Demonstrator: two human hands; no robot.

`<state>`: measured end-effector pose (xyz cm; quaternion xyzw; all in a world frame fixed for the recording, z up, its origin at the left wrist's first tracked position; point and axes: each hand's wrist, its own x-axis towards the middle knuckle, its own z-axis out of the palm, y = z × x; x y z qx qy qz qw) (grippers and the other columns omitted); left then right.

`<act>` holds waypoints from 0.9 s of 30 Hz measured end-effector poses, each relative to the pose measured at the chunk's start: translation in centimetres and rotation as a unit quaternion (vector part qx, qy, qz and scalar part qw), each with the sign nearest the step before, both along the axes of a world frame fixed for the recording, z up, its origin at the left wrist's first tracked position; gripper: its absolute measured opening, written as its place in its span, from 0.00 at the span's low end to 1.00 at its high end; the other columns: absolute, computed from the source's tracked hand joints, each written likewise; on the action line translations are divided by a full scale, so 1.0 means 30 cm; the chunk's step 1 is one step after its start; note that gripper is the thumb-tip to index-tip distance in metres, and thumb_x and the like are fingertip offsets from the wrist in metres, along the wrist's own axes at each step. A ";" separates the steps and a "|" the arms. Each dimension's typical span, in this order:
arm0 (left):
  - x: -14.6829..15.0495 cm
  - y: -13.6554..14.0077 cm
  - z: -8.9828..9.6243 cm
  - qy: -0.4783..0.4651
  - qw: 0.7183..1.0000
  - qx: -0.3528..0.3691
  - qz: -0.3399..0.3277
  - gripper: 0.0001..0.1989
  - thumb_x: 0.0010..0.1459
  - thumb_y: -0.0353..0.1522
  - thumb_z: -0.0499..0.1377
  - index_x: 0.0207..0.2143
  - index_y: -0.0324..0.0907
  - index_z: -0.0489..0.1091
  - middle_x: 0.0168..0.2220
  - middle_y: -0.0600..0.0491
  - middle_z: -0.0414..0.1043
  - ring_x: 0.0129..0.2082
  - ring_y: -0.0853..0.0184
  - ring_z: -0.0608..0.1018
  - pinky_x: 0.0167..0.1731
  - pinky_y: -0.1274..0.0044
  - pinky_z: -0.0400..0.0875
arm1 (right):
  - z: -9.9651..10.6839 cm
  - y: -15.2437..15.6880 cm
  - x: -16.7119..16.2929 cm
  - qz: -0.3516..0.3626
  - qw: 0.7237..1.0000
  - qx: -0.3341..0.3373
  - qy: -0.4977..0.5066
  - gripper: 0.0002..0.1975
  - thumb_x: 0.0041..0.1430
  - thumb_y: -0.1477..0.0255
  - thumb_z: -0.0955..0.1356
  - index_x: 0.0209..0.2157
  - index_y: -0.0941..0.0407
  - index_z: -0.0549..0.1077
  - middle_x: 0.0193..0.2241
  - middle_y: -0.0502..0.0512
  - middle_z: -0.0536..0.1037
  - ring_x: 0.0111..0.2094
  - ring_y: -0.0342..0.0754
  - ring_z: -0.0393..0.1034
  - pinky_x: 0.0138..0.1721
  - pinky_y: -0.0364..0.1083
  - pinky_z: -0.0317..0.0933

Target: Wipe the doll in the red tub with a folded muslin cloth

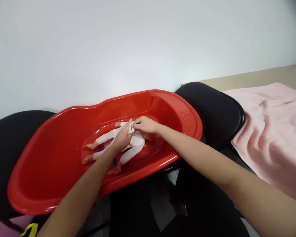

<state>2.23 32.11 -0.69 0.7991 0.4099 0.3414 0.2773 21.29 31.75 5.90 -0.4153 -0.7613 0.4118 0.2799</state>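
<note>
— Item one, and its place?
— Doll (137, 139) in white clothing, laid in a red baby bathtub (46, 164); clock centred on the doll, feet toward nine, head toward three.
— Hands?
— Left hand (122, 136), over the chest: fingers pinched on white cloth (131, 127). Right hand (146, 125), just beside it toward two: fingers drawn together on the same cloth.
— Edges and room?
— Raised tub rim all round; wall (88, 49) at twelve. Longest stretch of tub floor: toward nine, past the feet. Black seats: one at nine (5, 141), one between two and three (209, 112). Pink blanket (273, 125) at three.
— Hidden or cut off?
— Doll's head, mostly behind the right wrist; cloth, partly behind fingers; yellow strap (34, 229) at eight, cropped, purpose unclear; underside of tub, dark.
</note>
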 end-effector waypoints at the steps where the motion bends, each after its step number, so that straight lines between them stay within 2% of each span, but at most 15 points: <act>1: -0.002 0.003 -0.003 0.007 1.000 0.009 -0.005 0.30 0.66 0.37 0.53 0.69 0.40 0.58 0.64 0.43 0.65 0.69 0.54 0.59 0.69 0.62 0.49 | 0.000 -0.002 -0.001 0.005 1.000 -0.005 0.001 0.19 0.58 0.59 0.66 0.21 0.58 0.69 0.20 0.48 0.68 0.24 0.40 0.59 0.29 0.42 0.53; 5: -0.002 0.009 -0.012 0.027 0.999 0.038 -0.024 0.27 0.68 0.36 0.51 0.67 0.40 0.61 0.62 0.43 0.68 0.68 0.54 0.62 0.68 0.63 0.53 | -0.010 -0.007 -0.002 -0.002 0.999 -0.040 0.018 0.28 0.59 0.46 0.65 0.22 0.58 0.69 0.19 0.48 0.66 0.23 0.40 0.57 0.27 0.42 0.52; 8: -0.001 0.009 -0.017 0.033 0.998 0.054 -0.028 0.25 0.69 0.37 0.51 0.65 0.40 0.64 0.60 0.44 0.69 0.66 0.54 0.64 0.67 0.64 0.55 | -0.015 -0.005 0.002 -0.026 0.998 -0.052 -0.010 0.30 0.55 0.43 0.67 0.23 0.58 0.70 0.19 0.47 0.65 0.21 0.40 0.55 0.24 0.42 0.49; 11: -0.003 0.008 -0.020 0.055 0.996 0.070 -0.028 0.26 0.70 0.38 0.50 0.66 0.39 0.62 0.63 0.43 0.67 0.66 0.53 0.64 0.66 0.64 0.56 | -0.016 -0.003 0.004 -0.022 0.998 -0.052 -0.028 0.28 0.53 0.45 0.70 0.24 0.58 0.72 0.19 0.47 0.66 0.21 0.40 0.56 0.24 0.42 0.49; 16: -0.004 0.008 -0.023 0.088 0.992 0.082 -0.024 0.28 0.70 0.38 0.50 0.69 0.39 0.58 0.66 0.42 0.62 0.68 0.55 0.62 0.68 0.64 0.53 | -0.022 0.006 -0.001 -0.024 0.999 -0.015 -0.037 0.20 0.58 0.56 0.67 0.22 0.58 0.69 0.18 0.46 0.65 0.22 0.39 0.56 0.26 0.42 0.50; 19: -0.003 0.004 -0.016 0.120 0.988 0.093 -0.011 0.28 0.68 0.34 0.50 0.69 0.39 0.57 0.66 0.43 0.62 0.66 0.56 0.64 0.66 0.65 0.56 | -0.027 0.017 -0.002 -0.069 0.997 0.011 -0.044 0.18 0.58 0.61 0.66 0.20 0.58 0.67 0.18 0.46 0.65 0.22 0.39 0.56 0.25 0.41 0.49; 22: -0.010 0.002 -0.004 0.151 0.985 0.075 0.042 0.32 0.61 0.26 0.50 0.69 0.40 0.58 0.65 0.45 0.64 0.64 0.57 0.67 0.65 0.66 0.61 | -0.021 0.023 -0.001 -0.125 0.992 0.014 -0.031 0.16 0.57 0.64 0.66 0.19 0.57 0.67 0.17 0.46 0.66 0.20 0.39 0.57 0.24 0.41 0.49; 25: -0.029 0.007 0.010 0.166 0.979 0.063 0.098 0.37 0.53 0.22 0.50 0.67 0.39 0.60 0.63 0.45 0.66 0.63 0.56 0.69 0.63 0.66 0.63 | -0.007 0.024 0.000 -0.172 0.985 0.010 0.021 0.15 0.56 0.66 0.66 0.19 0.57 0.67 0.16 0.47 0.67 0.19 0.40 0.60 0.23 0.41 0.51; 27: -0.043 0.011 0.025 0.174 0.974 0.077 0.124 0.36 0.53 0.22 0.50 0.66 0.39 0.62 0.62 0.45 0.67 0.62 0.55 0.70 0.62 0.65 0.64 | -0.003 0.025 0.002 -0.204 0.977 0.028 0.059 0.15 0.57 0.66 0.66 0.19 0.57 0.66 0.16 0.47 0.67 0.19 0.40 0.59 0.23 0.42 0.50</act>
